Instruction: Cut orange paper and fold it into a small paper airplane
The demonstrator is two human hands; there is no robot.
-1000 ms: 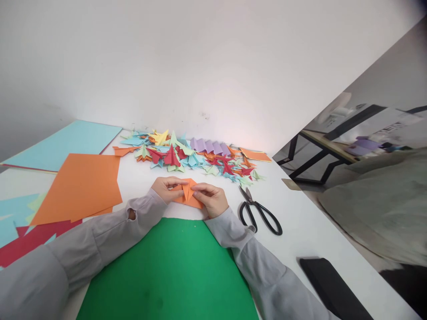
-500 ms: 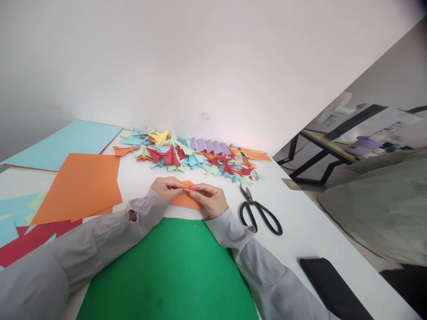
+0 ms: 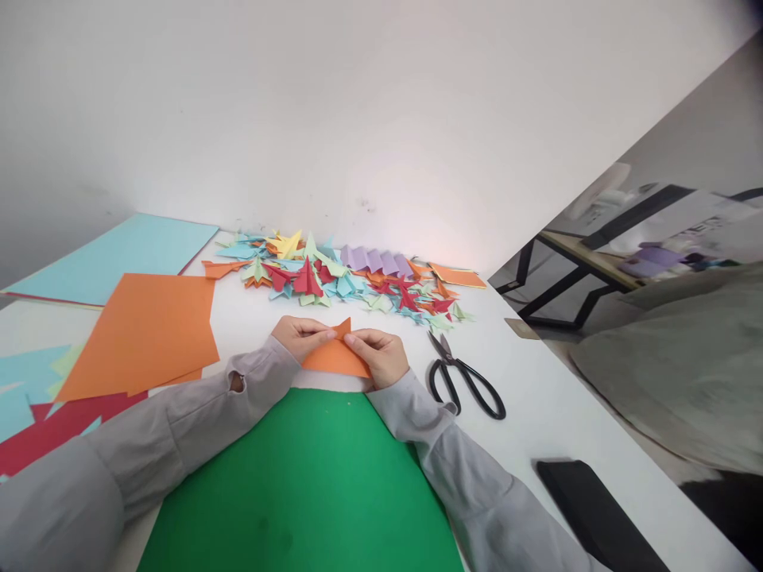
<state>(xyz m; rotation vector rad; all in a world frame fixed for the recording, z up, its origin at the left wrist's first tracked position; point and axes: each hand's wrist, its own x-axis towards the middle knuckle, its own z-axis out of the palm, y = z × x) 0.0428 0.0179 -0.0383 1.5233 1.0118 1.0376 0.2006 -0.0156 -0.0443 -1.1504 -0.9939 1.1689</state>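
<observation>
A partly folded piece of orange paper (image 3: 335, 359) is held between my two hands, just beyond the far edge of a green sheet (image 3: 298, 477). My left hand (image 3: 300, 337) is closed, pinching the paper's upper left side between thumb and fingers. On the other side, my right hand (image 3: 381, 355) pinches its upper right with thumb and forefinger. A small orange point sticks up between the fingertips. Some of the folds lie hidden behind my fingers.
Folded paper shapes (image 3: 307, 278) in several colours lie along the wall. Black-handled scissors (image 3: 465, 373) rest open at the right, with a black phone-like slab (image 3: 596, 508) nearer me. Orange sheets (image 3: 149, 334), a light blue sheet (image 3: 131, 254) and red scraps (image 3: 60, 433) lie left.
My fingertips have moved slightly apart on the orange paper. Its pointed top now stands higher between them, and more of its lower part shows.
</observation>
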